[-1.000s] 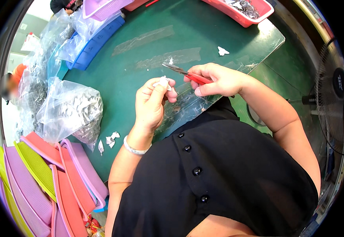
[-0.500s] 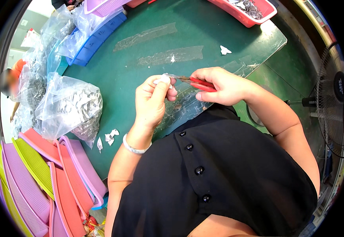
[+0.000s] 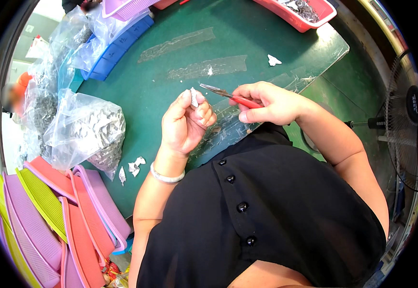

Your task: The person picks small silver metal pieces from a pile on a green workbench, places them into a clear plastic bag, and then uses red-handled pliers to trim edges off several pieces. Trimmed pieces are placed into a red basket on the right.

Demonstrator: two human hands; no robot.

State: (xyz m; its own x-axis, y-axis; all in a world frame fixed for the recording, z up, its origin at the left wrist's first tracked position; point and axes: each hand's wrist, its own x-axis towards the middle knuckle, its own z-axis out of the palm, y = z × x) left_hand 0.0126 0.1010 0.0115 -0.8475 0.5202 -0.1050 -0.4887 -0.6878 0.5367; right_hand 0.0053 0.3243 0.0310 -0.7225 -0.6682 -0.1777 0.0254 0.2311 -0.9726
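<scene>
Between the thumb and fingers of my left hand (image 3: 185, 122) is a small white piece (image 3: 194, 97), held upright; its exact kind I cannot make out. My right hand (image 3: 271, 103) is wrapped round the red handles of a pair of pliers or nippers (image 3: 240, 100). The tool's slim metal jaws point left toward the white piece, a short gap apart from it. Both hands are above the green tabletop (image 3: 165, 96), near its front edge.
At the left stands a clear bag (image 3: 98, 129) full of grey-white pieces, beside stacked plastic baskets (image 3: 86, 216). Loose white scraps (image 3: 135, 166) lie near it, another scrap (image 3: 274, 60) farther right. A red basket (image 3: 305, 17) holds metal parts. A fan (image 3: 408, 110) stands right.
The tool's jaws have come away from the white piece, leaving a gap. My left hand has turned, palm more upward, and the piece now stands upright in its fingers.
</scene>
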